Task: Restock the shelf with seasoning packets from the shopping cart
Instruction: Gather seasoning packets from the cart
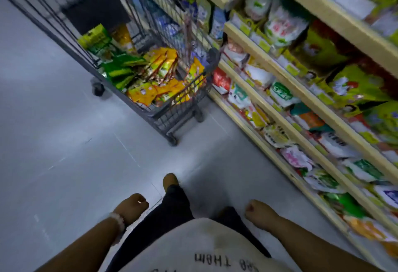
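Item: shopping cart (150, 90), grey wire, on castors, at twelve o'clock from the person, well apart from both hands. Its right side stands just beside the shelf (280, 73); whether wire touches shelf edge cannot be told.

Contents: seasoning packets (159, 77), yellow and orange, heaped at the cart's near end; green packets (120, 67) to their ten o'clock. A dark folded flap (94, 6) stands further back.

Item: shelf, cream-edged tiers running from one o'clock down to four o'clock, faced with mixed pouches; the view is blurred and no gap for new stock can be made out.

Left hand (131, 207), at seven o'clock low in view, beaded bracelet (117, 221) on the wrist: fingers curled under, nothing held. Right hand (259, 210), at five o'clock: fingers likewise curled into a loose fist, nothing held.

Step in hand, by judgement: approach to the cart, no packet yet taken. Done well, it means stopping short of the cart's near rim, reaching over that rim rather than through the wire, and lifting a small flat stack so the slick pouches do not slide apart.

Clearances: bare grey floor (53, 142) lies open from eight to eleven o'clock, giving room to stand or swing the cart out. On the right the lowest shelf lip runs close along the person's path; a foot or elbow could catch it.
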